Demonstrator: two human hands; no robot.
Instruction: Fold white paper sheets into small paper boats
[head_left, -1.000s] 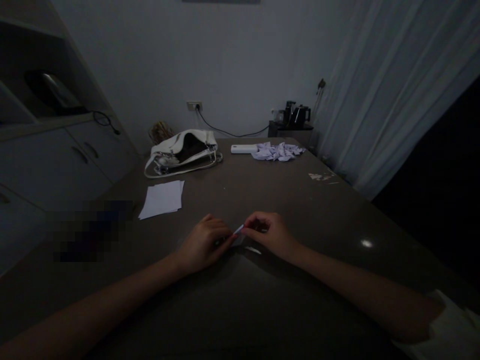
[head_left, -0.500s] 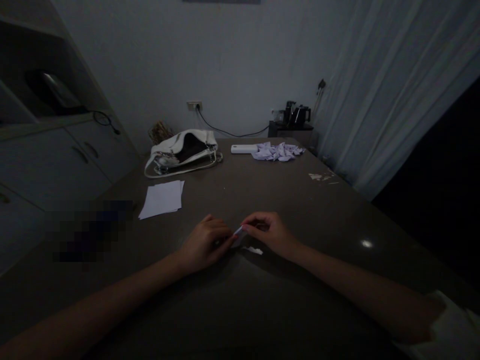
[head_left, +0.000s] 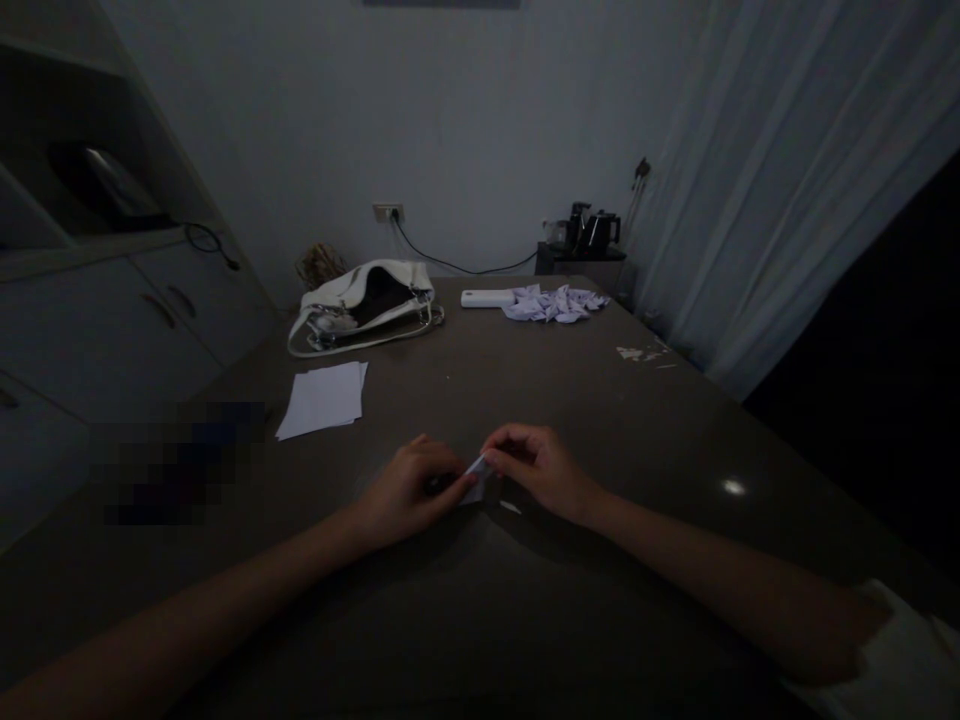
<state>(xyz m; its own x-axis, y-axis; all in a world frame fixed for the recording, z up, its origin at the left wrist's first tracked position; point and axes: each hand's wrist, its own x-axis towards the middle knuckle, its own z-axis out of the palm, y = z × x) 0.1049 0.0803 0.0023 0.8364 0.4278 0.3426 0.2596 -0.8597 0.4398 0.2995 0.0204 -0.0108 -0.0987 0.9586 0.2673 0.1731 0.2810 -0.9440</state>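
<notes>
Place: a dim room in a home.
Signs: handbag (head_left: 365,303) on the table (head_left: 570,400), kettle (head_left: 598,229) on a side stand, curtain (head_left: 780,170), cupboards (head_left: 112,320), wall socket (head_left: 388,212).

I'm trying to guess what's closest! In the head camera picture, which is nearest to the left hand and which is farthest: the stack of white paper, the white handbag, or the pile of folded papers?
From the left hand:
1. Stack of white paper, just ahead, to its left.
2. White handbag, farther back on the table, left side.
3. Pile of folded papers, at the far edge, to the right.

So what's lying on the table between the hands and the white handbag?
Head view: a stack of white paper sheets lies between the hands and the handbag.
</notes>
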